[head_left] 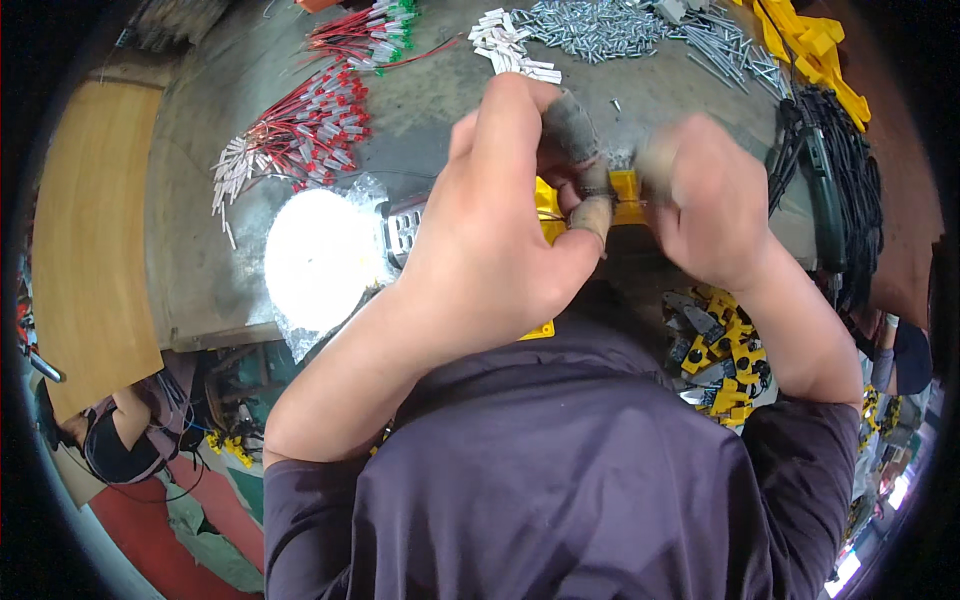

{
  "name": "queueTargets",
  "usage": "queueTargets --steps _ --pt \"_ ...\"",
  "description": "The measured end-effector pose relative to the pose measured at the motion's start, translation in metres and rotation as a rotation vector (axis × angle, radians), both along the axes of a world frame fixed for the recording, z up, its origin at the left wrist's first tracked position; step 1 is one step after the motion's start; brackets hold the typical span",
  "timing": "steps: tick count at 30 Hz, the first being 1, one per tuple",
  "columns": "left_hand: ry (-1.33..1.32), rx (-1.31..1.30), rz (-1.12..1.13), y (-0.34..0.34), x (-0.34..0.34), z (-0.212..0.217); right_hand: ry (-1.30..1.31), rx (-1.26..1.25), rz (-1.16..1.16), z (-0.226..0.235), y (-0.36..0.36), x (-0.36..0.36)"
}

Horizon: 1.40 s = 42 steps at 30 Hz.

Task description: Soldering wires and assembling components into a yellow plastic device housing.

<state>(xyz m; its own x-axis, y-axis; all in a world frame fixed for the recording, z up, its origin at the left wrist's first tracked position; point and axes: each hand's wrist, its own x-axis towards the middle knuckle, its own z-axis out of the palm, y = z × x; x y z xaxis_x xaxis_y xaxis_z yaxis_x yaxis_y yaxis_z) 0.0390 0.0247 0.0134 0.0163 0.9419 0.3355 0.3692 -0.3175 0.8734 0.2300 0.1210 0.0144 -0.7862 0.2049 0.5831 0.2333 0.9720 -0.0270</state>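
While the left hand [495, 205] pinches a yellow part [627, 197], the right hand [712, 205] sits close beside it

As the head view shows, the yellow part is between the two hands, over the near side of the bench [420, 110] and in front of the person's chest. The left hand is curled round it, thumb and taped fingers drawn together on it; a thin dark line, perhaps a wire, crosses the yellow there. The right hand is bent inward and blurred at the part's right end; whether it pinches anything, I cannot tell.

The step in hand looks like fine fitting on the yellow part, possibly fastening or wiring. The next move seems to call for the left hand to keep the part firm and the right fingertips to be placed exactly. A loose screw [616, 104] lies just beyond, with a heap of screws [590, 30] farther back, red leads [325, 125] to the left and black cables [858, 200] to the right.

No brand, label or other writing can be read. The keypad [404, 232] left of the left hand has keys too small to make out, the white disc [315, 258] beside it is glaring, and the white strips [505, 45] show no legible print.
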Motion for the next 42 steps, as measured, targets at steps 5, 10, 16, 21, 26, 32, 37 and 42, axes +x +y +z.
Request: queueTargets --steps 5,10,16,21,26,32,37,42 --pt "0.532 0.400 0.017 -0.002 -0.011 -0.002 -0.029 -1.401 -0.049 0.023 -0.017 -0.013" --pt "0.067 -0.004 0.046 0.000 0.000 0.002 0.071 -0.191 0.028 0.001 -0.008 -0.006" --pt "0.495 0.446 0.012 0.001 -0.009 0.002 -0.015 -1.417 -0.030 0.019 -0.018 -0.008" --pt "-0.310 -0.244 -0.055 0.003 0.003 0.013 0.035 -0.182 0.200 -0.004 0.005 0.008" --pt "0.503 0.375 -0.027 0.004 -0.017 -0.001 0.020 -1.380 -0.112 0.021 -0.016 -0.008" --pt "-0.114 -0.108 0.029 0.003 0.001 0.010 -0.022 -0.088 0.172 0.010 -0.009 -0.003" --pt "0.409 0.310 0.000 0.004 -0.010 0.005 0.029 -1.616 -0.142 0.029 -0.017 -0.009" --pt "-0.212 -0.323 -0.035 0.007 0.000 0.018 0.005 -0.116 0.198 0.001 -0.004 -0.001"
